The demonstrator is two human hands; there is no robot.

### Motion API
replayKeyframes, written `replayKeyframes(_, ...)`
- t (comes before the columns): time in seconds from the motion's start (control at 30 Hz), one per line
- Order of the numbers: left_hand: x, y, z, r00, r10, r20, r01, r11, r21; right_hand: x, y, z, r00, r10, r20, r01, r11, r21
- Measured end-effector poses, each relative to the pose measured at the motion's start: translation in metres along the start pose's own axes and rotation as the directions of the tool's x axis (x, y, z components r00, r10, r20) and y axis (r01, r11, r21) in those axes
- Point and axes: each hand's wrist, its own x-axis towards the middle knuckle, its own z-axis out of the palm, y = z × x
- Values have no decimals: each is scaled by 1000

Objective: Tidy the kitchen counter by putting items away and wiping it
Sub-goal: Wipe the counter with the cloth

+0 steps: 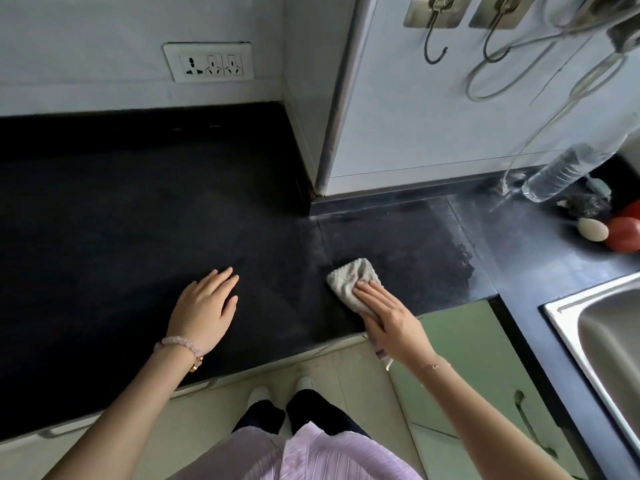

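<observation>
A folded grey cloth [348, 277] lies on the black counter [138, 202] near its front edge, right of centre. My right hand [388, 317] presses flat on the cloth's near part with straight fingers. To the left, my left hand [206, 306] rests on the bare counter, fingers straight and together, holding nothing. A wet streak shows on the counter right of the cloth.
At the far right stand a clear plastic bottle [561, 173], a white egg [593, 229], red tomatoes [623, 233] and a dark scrap. A steel sink [602, 327] sits at the right edge. Wall hooks [436, 46], a coiled cable and a socket [209, 62] hang behind.
</observation>
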Motion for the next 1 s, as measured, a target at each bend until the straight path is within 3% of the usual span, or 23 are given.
replayKeyframes(0.1,7,8,3,996,25,-83,-18,996,89,3,41,-27,972,226,-64,-227,974,-11)
replayKeyframes(0.2,13,25,1,997,23,-80,-17,997,78,19,68,-45,902,426,-63,-427,904,5)
replayKeyframes(0.37,24,44,8,997,59,-57,-55,996,64,47,89,-56,854,517,-54,-515,856,45)
replayKeyframes(0.57,26,48,15,997,73,28,-76,983,168,76,116,-66,895,446,-22,-446,895,4)
replayKeyframes(0.73,25,47,15,1000,-12,-20,15,989,148,108,141,-82,947,313,73,-309,949,-63)
replayKeyframes(1.0,29,45,14,999,-38,29,40,997,-68,112,131,-95,928,343,145,-339,939,-52)
